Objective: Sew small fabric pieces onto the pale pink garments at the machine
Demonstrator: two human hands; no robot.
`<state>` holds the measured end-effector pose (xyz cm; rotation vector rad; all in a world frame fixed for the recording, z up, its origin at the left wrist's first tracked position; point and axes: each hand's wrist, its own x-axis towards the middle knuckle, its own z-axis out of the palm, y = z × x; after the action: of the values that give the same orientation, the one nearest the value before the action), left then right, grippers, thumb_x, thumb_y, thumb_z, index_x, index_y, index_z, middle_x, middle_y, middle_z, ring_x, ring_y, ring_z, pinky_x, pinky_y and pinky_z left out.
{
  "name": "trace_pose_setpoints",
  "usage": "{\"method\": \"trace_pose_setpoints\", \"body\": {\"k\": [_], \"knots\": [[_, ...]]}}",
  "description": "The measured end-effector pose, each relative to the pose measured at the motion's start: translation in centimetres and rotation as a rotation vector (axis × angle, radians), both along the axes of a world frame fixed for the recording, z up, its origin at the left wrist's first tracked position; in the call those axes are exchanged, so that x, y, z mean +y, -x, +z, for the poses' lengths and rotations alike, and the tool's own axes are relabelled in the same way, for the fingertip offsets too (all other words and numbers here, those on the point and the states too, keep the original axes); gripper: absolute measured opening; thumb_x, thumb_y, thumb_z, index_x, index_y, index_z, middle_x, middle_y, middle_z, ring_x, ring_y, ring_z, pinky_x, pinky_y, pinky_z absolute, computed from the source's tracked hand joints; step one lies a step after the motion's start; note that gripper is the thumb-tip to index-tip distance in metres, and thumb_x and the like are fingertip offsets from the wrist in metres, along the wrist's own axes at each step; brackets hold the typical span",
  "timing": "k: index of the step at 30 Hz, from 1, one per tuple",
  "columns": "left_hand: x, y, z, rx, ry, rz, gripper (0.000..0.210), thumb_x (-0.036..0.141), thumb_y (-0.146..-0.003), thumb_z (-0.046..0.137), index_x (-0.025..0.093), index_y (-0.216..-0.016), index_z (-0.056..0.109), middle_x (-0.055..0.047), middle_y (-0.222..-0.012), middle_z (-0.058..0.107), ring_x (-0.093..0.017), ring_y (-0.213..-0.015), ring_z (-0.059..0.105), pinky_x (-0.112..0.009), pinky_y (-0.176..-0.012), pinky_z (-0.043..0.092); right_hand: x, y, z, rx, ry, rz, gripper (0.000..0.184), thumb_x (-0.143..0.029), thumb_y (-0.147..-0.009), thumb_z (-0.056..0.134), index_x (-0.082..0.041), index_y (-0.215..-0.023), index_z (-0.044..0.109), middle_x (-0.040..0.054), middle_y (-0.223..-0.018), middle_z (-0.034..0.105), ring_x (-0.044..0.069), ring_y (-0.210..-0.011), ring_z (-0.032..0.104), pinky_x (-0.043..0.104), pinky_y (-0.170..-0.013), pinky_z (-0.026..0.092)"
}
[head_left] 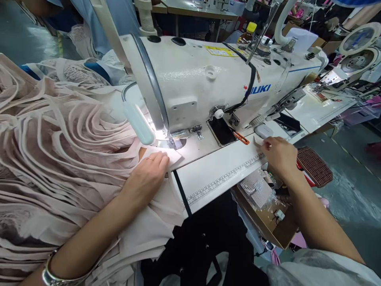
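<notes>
I'm standing in a garment sewing workshop: a white sewing machine (187,75) on the near table (205,171), stacks of pale pink fabric pieces (89,139) at left, another machine (358,59) farther right, and a worktable (205,14) beyond.

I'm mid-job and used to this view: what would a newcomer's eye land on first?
Probably the big white sewing machine across the middle, its pale green lamp glowing at the left end. Next, the heap of pale pink fabric pieces filling the left side. Then the left hand on fabric near the lamp, and the right hand by the printed ruler's right end.
</notes>
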<state>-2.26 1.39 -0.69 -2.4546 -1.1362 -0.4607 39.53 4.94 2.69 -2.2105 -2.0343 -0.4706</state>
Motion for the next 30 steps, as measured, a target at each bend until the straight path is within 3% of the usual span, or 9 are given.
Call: {"method": "trace_pose_setpoints", "body": {"k": [4,6,8,11,14,19,21,25,30], "knots": [[0.7,0.2,-0.1,-0.032,0.045,0.01,0.035,0.002,-0.098,0.036,0.011,-0.115,0.066,-0.012,-0.099,0.071,-0.025,-0.086,0.065,-0.033,-0.067,0.052,-0.3,-0.1,1.6,0.203,-0.507,-0.037,0.015,-0.02,-0.078,0.053,-0.02,-0.074,0.067,0.0145,-0.08,0.066,0.03,-0.084,0.062,0.04,-0.07,0.043],[0.7,-0.5,-0.2,0.019,0.002,-0.028,0.036,0.001,-0.098,0.039,0.007,-0.12,0.066,-0.015,-0.106,0.073,-0.027,-0.094,0.068,-0.036,-0.075,0.056,-0.4,1.3,1.9,0.492,-0.566,0.062,0.013,-0.021,-0.076,0.053,-0.022,-0.072,0.065,0.0069,-0.067,0.061,0.023,-0.067,0.057,0.037,-0.065,0.043],[0.0,-1.7,-0.4,0.108,-0.04,-0.072,0.036,-0.002,-0.095,0.041,0.0,-0.121,0.066,-0.021,-0.118,0.073,-0.031,-0.107,0.07,-0.04,-0.086,0.058,-0.2,4.0,1.7,0.815,-0.385,0.243,0.014,-0.023,-0.077,0.051,-0.023,-0.071,0.064,0.0027,-0.063,0.059,0.02,-0.06,0.054,0.034,-0.061,0.042],[-1.5,-3.5,-0.7,0.224,-0.045,-0.056,0.038,-0.004,-0.094,0.044,-0.005,-0.126,0.064,-0.026,-0.124,0.071,-0.036,-0.113,0.071,-0.042,-0.085,0.06,1.0,9.0,0.4,1.004,0.114,0.546,0.025,-0.034,-0.088,0.049,-0.023,-0.069,0.062,0.003,-0.071,0.064,0.02,-0.07,0.06,0.033,-0.067,0.047],[-2.3,-4.0,-0.5,0.26,0.045,0.035,0.039,-0.004,-0.093,0.047,-0.005,-0.129,0.063,-0.029,-0.127,0.068,-0.039,-0.112,0.071,-0.039,-0.075,0.061,3.2,13.6,-1.6,0.85,0.288,0.661,0.02,-0.04,-0.088,0.059,-0.023,-0.08,0.062,0.0021,-0.075,0.064,0.02,-0.071,0.059,0.034,-0.071,0.049],[-1.2,-2.8,-0.1,0.218,0.119,0.158,0.042,-0.007,-0.093,0.04,-0.011,-0.13,0.06,-0.033,-0.126,0.067,-0.038,-0.119,0.069,-0.044,-0.089,0.061,5.0,17.7,-3.1,0.337,0.108,0.783,0.019,-0.029,-0.093,0.051,-0.02,-0.099,0.066,0.0149,-0.101,0.065,0.035,-0.109,0.055,0.053,-0.096,0.043],[-0.9,-2.6,-0.4,0.229,0.097,0.139,0.043,-0.006,-0.093,0.037,-0.014,-0.129,0.058,-0.034,-0.125,0.067,-0.035,-0.121,0.068,-0.045,-0.101,0.057,4.1,18.5,-2.7,0.183,0.172,0.833,0.018,-0.028,-0.093,0.051,-0.019,-0.101,0.064,0.0137,-0.098,0.065,0.032,-0.099,0.057,0.049,-0.091,0.044],[-1.2,-3.0,-0.9,0.219,0.104,0.136,0.045,-0.005,-0.094,0.035,-0.012,-0.133,0.057,-0.031,-0.131,0.065,-0.033,-0.124,0.067,-0.042,-0.1,0.058,1.9,19.7,-1.8,-0.021,0.253,0.847,0.015,-0.012,-0.086,0.048,-0.016,-0.093,0.06,0.0121,-0.091,0.064,0.025,-0.08,0.056,0.036,-0.075,0.041],[-1.4,-3.1,-0.2,0.189,0.16,0.105,0.045,-0.007,-0.094,0.034,-0.008,-0.131,0.059,-0.028,-0.132,0.066,-0.031,-0.124,0.066,-0.041,-0.101,0.057,2.4,20.8,-1.9,-0.002,0.289,0.791,0.016,-0.01,-0.089,0.045,-0.018,-0.089,0.058,0.0109,-0.087,0.064,0.024,-0.075,0.055,0.034,-0.067,0.036]]}}
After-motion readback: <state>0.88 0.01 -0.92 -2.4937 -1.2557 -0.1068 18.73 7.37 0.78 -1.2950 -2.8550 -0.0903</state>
